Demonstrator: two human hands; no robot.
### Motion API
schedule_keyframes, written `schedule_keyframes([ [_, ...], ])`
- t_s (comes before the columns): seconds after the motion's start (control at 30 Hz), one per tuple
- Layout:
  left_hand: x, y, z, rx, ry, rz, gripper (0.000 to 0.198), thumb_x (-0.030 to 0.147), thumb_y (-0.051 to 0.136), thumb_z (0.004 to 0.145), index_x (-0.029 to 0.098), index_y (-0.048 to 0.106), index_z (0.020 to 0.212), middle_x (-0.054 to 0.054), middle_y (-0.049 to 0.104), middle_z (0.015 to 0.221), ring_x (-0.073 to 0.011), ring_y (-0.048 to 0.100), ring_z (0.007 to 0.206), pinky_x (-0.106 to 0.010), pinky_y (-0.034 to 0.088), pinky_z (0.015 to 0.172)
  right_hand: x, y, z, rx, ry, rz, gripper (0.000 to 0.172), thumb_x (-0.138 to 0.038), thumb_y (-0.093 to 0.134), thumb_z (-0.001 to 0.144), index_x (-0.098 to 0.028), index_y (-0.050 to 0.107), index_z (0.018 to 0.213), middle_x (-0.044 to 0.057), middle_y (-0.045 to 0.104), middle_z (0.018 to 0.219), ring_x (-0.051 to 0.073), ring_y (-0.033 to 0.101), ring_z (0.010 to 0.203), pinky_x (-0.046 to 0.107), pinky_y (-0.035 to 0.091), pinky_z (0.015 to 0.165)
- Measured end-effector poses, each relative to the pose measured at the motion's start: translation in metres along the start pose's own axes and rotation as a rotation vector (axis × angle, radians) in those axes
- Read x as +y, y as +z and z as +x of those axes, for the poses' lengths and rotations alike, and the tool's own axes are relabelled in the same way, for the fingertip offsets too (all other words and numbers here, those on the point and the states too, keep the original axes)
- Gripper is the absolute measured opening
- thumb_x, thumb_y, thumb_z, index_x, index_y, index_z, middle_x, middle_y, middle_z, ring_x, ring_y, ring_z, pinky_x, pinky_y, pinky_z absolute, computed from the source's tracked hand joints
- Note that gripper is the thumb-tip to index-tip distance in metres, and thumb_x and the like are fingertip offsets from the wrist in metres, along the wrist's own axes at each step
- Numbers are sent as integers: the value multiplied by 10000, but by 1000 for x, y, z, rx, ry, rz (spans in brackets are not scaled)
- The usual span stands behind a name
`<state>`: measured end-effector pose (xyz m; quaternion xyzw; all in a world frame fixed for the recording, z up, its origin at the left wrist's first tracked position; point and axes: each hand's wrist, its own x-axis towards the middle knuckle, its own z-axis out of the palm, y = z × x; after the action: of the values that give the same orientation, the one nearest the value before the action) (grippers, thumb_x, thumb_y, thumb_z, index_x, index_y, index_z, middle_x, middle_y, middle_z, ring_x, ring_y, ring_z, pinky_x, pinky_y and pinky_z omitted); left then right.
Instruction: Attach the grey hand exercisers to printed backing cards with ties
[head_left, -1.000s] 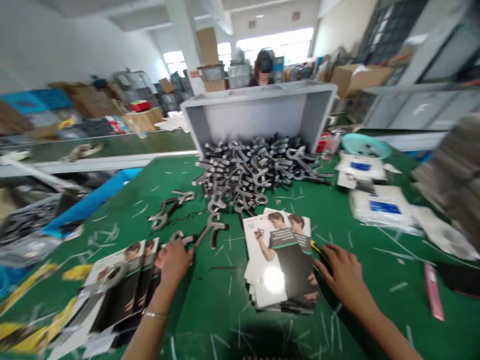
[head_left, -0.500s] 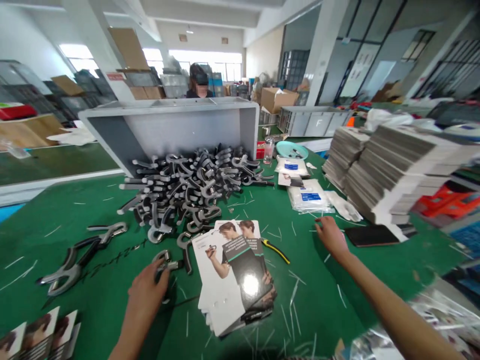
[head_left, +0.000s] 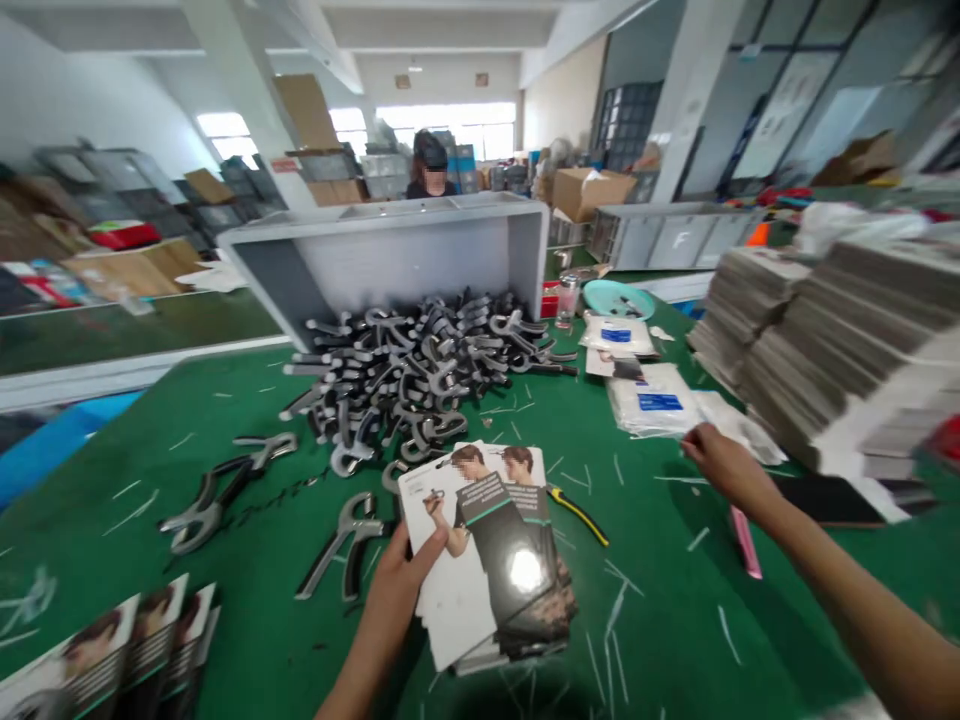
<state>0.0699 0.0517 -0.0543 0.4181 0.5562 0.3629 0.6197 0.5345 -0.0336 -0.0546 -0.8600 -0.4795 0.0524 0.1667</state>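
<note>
My left hand (head_left: 401,580) is at the left edge of a fanned stack of printed backing cards (head_left: 487,560), its thumb over the top card and its fingers at the card's edge. Just left of it a grey-and-black hand grip strengthener (head_left: 351,540) lies on the green table. My right hand (head_left: 720,462) is over the table beside a clear plastic bag with a blue label (head_left: 656,400). Its fingers are curled together, and whatever they hold, if anything, is hidden. A pink strip-like object (head_left: 745,545) lies below that wrist.
A heap of hand grips (head_left: 420,370) spills from a tipped grey crate (head_left: 420,260). Yellow-and-black handles (head_left: 581,515) stick out beside the cards. Tall paper stacks (head_left: 817,340) and a dark phone-like slab (head_left: 825,500) are at right. More cards (head_left: 105,650) lie lower left. A person (head_left: 431,170) is beyond the crate.
My left hand has let go of the hand grip and moved right onto the cards. My right hand is now closer to the plastic bag. The view has turned left.
</note>
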Motion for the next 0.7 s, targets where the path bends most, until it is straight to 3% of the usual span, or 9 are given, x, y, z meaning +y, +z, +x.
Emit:
schedule_keyframes([
  [0.13,23,-9,-9,128,148,-66,600,428,828,677,189,654,1198,-86,739,1073,-207,708,773,-254,535,633,-28,-18,-14,49,-200,153,157,-386,563,950,-242,616,916,92,694,800,211,647,641,360,454,608],
  [0.2,32,-17,-12,94,129,-187,626,406,814,699,200,610,1254,-75,750,1024,-196,704,709,-269,540,622,-58,-22,-20,86,-248,234,160,-416,575,946,-269,626,909,67,673,706,188,597,532,353,426,534],
  [0.27,36,-27,-13,30,78,-263,639,382,815,701,184,596,1268,-79,757,976,-191,697,657,-278,541,609,-100,-23,-27,94,-287,465,173,-428,569,953,-277,646,918,45,661,662,167,565,486,337,420,499],
  [0.33,35,-38,-14,-20,23,-281,628,360,820,697,162,605,1253,-89,759,952,-194,696,649,-273,534,596,-152,-23,-35,9,-312,841,171,-427,579,951,-273,650,968,37,701,745,154,595,539,313,466,538],
  [0.43,21,-49,-14,-72,-28,-316,611,348,823,696,154,619,1239,-94,758,966,-180,689,646,-263,521,606,-235,-14,-50,-350,-318,1205,182,-425,617,924,-253,594,976,13,725,806,149,634,600,302,522,596],
  [0.5,10,-52,-14,-86,-27,-360,613,352,823,696,154,623,1241,-95,753,991,-170,683,653,-262,513,629,-281,-1,-64,-564,-384,1240,194,-421,610,928,-234,558,942,23,738,862,160,666,661,318,550,651],
  [0.53,5,-53,-14,-86,-17,-384,615,353,822,699,157,623,1246,-96,750,1009,-171,683,668,-262,510,642,-299,6,-70,-607,-437,1216,197,-416,608,931,-226,557,927,31,740,902,169,683,726,331,559,705],
  [0.6,-3,-55,-14,-83,20,-417,606,344,813,713,164,620,1258,-98,740,1050,-171,683,702,-259,502,661,-324,24,-82,-568,-545,1138,196,-403,622,926,-213,585,898,37,730,944,180,687,848,339,551,806],
  [0.7,-8,-61,-12,-88,52,-426,560,322,793,741,166,623,1251,-91,740,1044,-158,672,691,-251,492,668,-336,51,-95,-488,-594,1066,177,-387,602,942,-214,615,904,28,712,909,163,673,796,317,563,769],
])
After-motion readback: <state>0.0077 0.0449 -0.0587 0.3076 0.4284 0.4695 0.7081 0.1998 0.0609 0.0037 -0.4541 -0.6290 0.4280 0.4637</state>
